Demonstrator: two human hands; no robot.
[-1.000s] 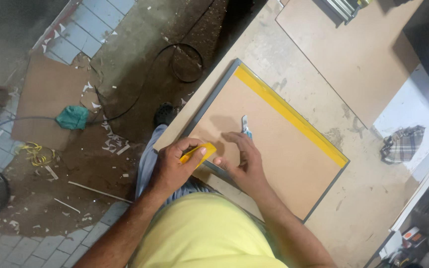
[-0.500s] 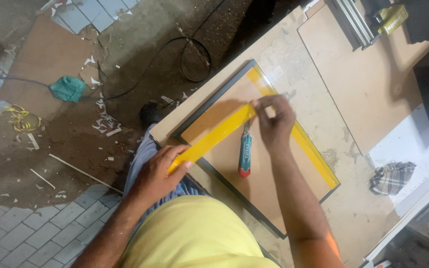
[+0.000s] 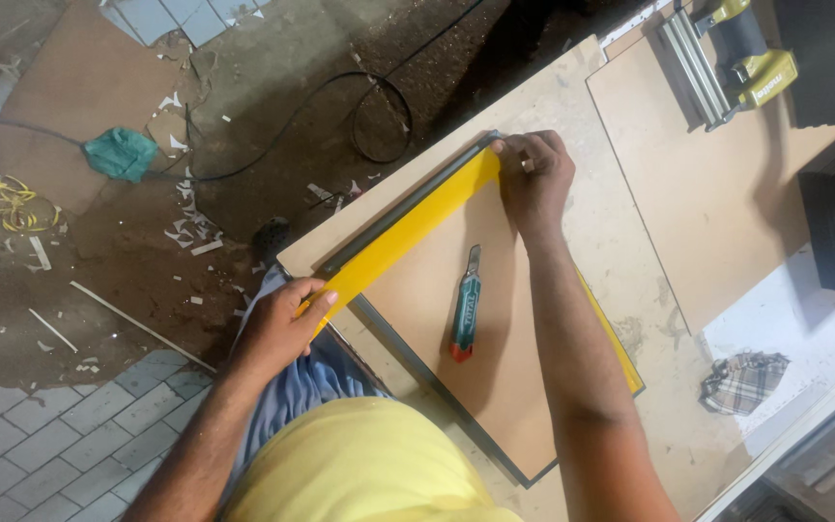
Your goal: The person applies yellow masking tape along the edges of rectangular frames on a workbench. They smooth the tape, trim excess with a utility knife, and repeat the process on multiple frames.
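A: Head view showed what, exactly?

B: A strip of yellow tape (image 3: 408, 232) was stretched along the near-left edge of a brown panel (image 3: 495, 348) on the tabletop (image 3: 630, 222). Its long axis ran diagonally between the hands. The left hand (image 3: 282, 324) closed its grip on the lower end; the right hand (image 3: 533, 174) pinched the upper end at the panel's corner.

A: And the knife?

B: A green utility knife (image 3: 466, 302) lay on the panel, untouched, nearer to the right forearm.

A: Anything unclear?

B: The right fingertips hid the tape's end, the right arm covered part of a second yellow strip, and the panel's lower corner was hidden by the yellow shirt (image 3: 359, 474).
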